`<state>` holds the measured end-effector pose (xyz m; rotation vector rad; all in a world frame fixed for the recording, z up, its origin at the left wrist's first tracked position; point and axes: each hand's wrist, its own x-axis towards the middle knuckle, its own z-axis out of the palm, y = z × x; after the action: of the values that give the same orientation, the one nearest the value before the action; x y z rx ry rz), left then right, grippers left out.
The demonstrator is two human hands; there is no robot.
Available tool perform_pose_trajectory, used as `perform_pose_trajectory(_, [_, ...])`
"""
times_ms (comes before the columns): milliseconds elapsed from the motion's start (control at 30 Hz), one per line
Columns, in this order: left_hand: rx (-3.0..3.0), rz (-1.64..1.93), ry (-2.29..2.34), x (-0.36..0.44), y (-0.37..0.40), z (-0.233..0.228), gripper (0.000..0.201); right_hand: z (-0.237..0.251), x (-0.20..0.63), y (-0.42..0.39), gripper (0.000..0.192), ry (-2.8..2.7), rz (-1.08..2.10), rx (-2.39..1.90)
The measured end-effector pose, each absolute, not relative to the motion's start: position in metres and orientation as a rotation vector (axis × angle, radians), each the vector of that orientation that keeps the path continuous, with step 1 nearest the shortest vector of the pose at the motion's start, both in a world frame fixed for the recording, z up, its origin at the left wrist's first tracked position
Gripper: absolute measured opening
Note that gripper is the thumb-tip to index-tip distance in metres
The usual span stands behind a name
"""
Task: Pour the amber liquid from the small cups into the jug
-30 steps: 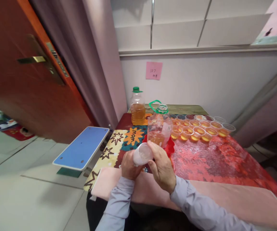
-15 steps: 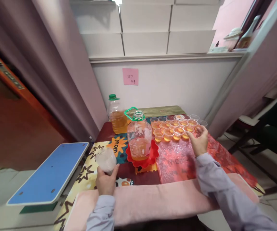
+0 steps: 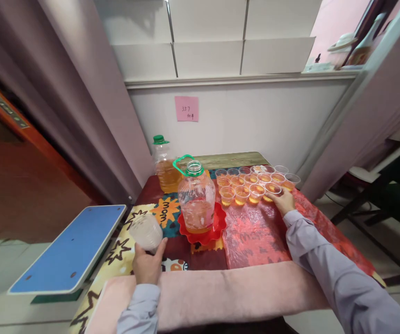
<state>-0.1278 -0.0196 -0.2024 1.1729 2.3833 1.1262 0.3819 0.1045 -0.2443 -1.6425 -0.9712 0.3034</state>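
My left hand (image 3: 146,265) grips a stack of clear plastic cups (image 3: 146,232), tilted over the table's front left corner. My right hand (image 3: 283,201) reaches to the front right of a group of several small clear cups (image 3: 251,181) with amber liquid and touches the nearest cup (image 3: 272,189); whether the fingers hold it I cannot tell. A large open jug (image 3: 196,198) with a green handle stands on a red plate (image 3: 203,229) between my hands. Behind it is a capped bottle (image 3: 165,165) of amber liquid.
A colourful patterned cloth (image 3: 165,211) and a red plastic sheet (image 3: 258,227) cover the table; a pink towel (image 3: 220,290) lies along the front edge. A blue board (image 3: 71,248) sticks out at the left. A wall with a pink note (image 3: 186,108) is behind.
My hands have parted: the left one carried the cup stack to the front left, the right one reached out to the filled cups and came down on the nearest cup. The view turned right.
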Motion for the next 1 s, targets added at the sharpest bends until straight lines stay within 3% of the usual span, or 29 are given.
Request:
perform_pose_trajectory(333, [1.263, 1.107, 2.377, -0.13, -0.018, -0.208, 0.063, -0.218, 0.394, 0.093, 0.066, -1.115, 0.266, -1.569])
perform_pose_trajectory(700, [1.354, 1.19, 2.228, -0.13, -0.019, -0.214, 0.061, -0.183, 0.39, 0.101, 0.053, -1.672, -0.167, -1.718])
perform_pose_trajectory(1000, [1.389, 1.245, 2.196, -0.131, -0.018, -0.22, 0.06, -0.174, 0.388, 0.106, 0.055, -1.826, -0.295, -1.79])
